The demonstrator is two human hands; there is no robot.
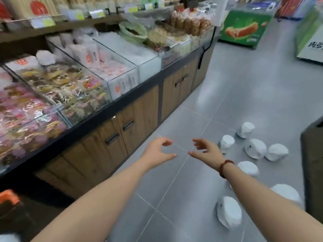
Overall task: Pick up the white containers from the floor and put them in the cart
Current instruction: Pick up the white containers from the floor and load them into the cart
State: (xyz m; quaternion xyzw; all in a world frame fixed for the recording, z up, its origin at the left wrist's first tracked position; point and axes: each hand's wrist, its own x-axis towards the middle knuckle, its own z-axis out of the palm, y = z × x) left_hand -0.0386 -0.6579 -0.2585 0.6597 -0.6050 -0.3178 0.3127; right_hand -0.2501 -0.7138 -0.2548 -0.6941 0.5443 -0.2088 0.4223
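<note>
This is a grocery shop. Along the left runs a wood-fronted bench [139, 109] topped with clear bins [111, 74] of wrapped pastries and packaged snacks. Above it a shelf [73, 26] carries price tags [43, 22]. Far right, across the grey tiled floor [244, 95], stands a green freezer chest [244, 30] bearing a sausage-bun advert.

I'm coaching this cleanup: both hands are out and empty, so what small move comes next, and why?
Probably lower the right hand to the container beside it and grip it. That hand and the left hand hold nothing and are loosely curled, and more lie on the floor to the right.
</note>
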